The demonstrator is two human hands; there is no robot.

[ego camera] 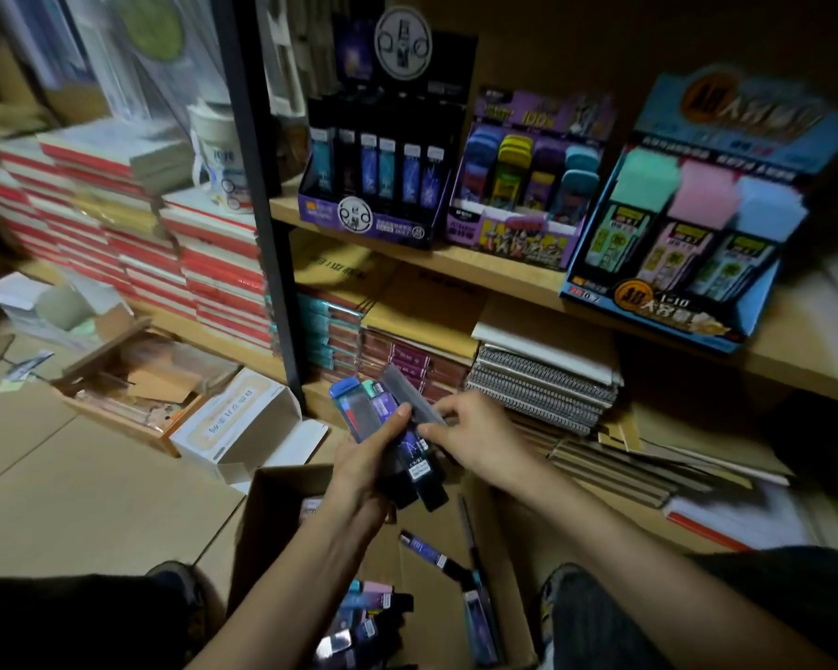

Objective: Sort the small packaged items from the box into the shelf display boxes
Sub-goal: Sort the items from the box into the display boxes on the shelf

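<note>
Fingers (397, 420) of the left hand (364, 469) curl round a fanned bunch of small packets (356, 411), thumb on top, while the right hand (475, 437) pinches a grey packet (407, 390) at the bunch's upper edge. Both hands hang over the open cardboard box (267, 515), where loose packets (359, 616) lie. Three display boxes (373, 220) stand on the shelf (504, 278) beyond.

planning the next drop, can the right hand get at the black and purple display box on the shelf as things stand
Probably yes: the display box stands at the shelf's open front edge, up and left of the right hand, with nothing between. But that hand pinches a grey packet.
</note>
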